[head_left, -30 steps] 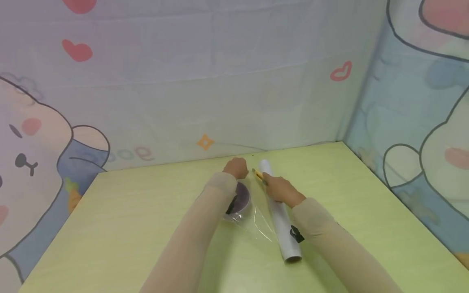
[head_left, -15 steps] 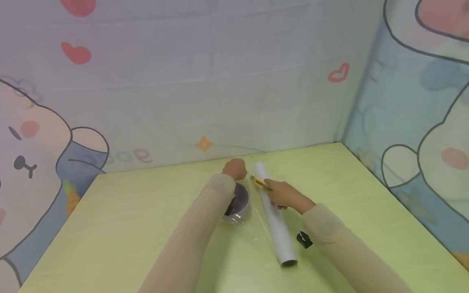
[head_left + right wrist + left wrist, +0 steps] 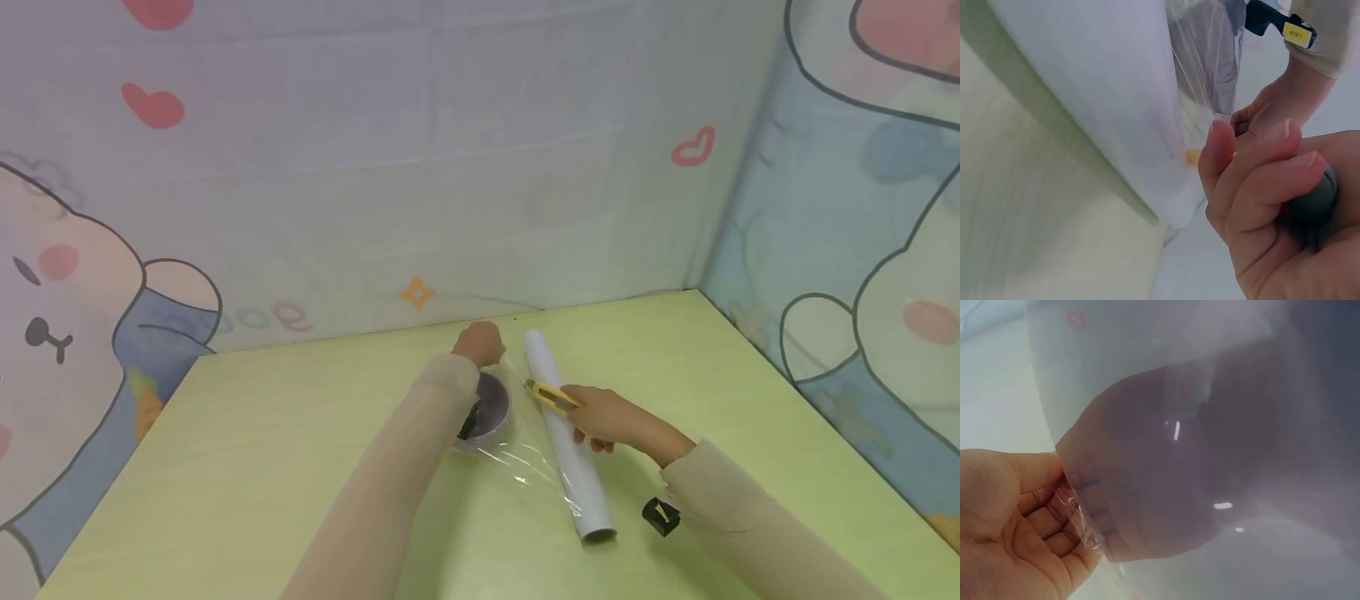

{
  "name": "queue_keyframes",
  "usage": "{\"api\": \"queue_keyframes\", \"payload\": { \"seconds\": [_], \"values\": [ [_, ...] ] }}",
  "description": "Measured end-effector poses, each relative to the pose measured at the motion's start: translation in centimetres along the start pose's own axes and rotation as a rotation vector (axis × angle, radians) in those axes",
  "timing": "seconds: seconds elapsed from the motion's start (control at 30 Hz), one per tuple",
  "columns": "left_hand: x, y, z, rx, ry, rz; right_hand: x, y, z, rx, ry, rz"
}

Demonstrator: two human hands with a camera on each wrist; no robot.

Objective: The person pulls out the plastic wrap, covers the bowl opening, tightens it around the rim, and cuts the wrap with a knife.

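Observation:
A round purple-grey bowl (image 3: 492, 404) stands mid-table, with clear plastic film (image 3: 531, 454) stretched from it to a long white roll (image 3: 572, 471) at its right. Beyond the bowl's far side, my left hand (image 3: 480, 343) pinches a gathered edge of the film; the left wrist view shows thumb and fingers on that crumpled edge (image 3: 1088, 534), beside a glossy purplish surface (image 3: 1191, 462). My right hand (image 3: 611, 417) grips a yellow utility knife (image 3: 551, 397) over the roll, its tip pointing left at the film. Curled fingers (image 3: 1272, 162) wrap the knife's dark end (image 3: 1316, 197) in the right wrist view.
The pale yellow-green table (image 3: 285, 467) ends at a printed cloth backdrop (image 3: 360, 208) behind and on both sides. Each wrist carries a small black camera mount; the right one (image 3: 662, 517) hangs low near the roll's near end.
My right hand has drawn the knife toward me and to the right, from near the roll's far end to about a third of the way along. The left hand has stayed nearly still.

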State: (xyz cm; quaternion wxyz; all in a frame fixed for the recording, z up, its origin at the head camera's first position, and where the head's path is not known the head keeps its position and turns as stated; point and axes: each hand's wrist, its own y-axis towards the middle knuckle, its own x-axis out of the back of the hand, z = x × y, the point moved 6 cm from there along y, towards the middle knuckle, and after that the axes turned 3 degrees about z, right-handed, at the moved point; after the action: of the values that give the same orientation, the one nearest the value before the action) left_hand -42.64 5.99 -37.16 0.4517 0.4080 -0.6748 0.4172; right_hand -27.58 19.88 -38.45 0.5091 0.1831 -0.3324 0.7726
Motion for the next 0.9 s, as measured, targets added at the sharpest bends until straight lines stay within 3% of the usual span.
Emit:
{"api": "queue_keyframes", "payload": {
  "seconds": [0.3,0.63,0.9],
  "values": [
    [-0.2,0.5,0.1,-0.026,0.016,-0.007,0.0,-4.6,-0.9,-0.006,0.105,0.113],
    [0.3,0.4,0.2,-0.042,0.012,-0.030,1.2,-9.5,-1.2,0.057,0.065,0.347],
    [0.1,0.6,0.4,-0.053,0.010,-0.032,1.6,-12.3,-1.9,0.109,0.131,0.529]
  ]
}}
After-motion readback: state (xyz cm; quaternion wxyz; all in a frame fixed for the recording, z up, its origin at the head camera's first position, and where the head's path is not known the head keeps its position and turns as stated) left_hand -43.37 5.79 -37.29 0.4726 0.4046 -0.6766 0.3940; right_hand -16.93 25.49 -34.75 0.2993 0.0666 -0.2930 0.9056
